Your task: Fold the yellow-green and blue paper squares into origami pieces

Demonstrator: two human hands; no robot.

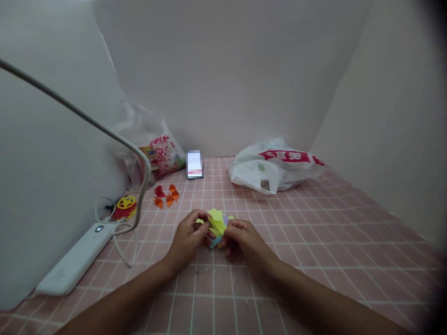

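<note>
Between my two hands is a piece of yellow folded paper (218, 223), gripped at its left side by my left hand (190, 235) and at its right corner by my right hand (244, 237). Fingers and thumb of each hand are pinched together on it. Just behind and under the yellow piece, bits of light blue paper (215, 242) and lilac paper (225, 219) show. My fingers hide part of these, so I cannot tell whether they are joined to the yellow paper.
Small orange folded papers (170, 199) and a dark red one (159, 191) lie at left. Beyond stand a phone (194, 165), a clear plastic bag (153, 153) and a white plastic bag (275, 165). Red and yellow cut-outs (125, 206), a white lamp base (75, 260) and its bent stalk (145, 179) border the left.
</note>
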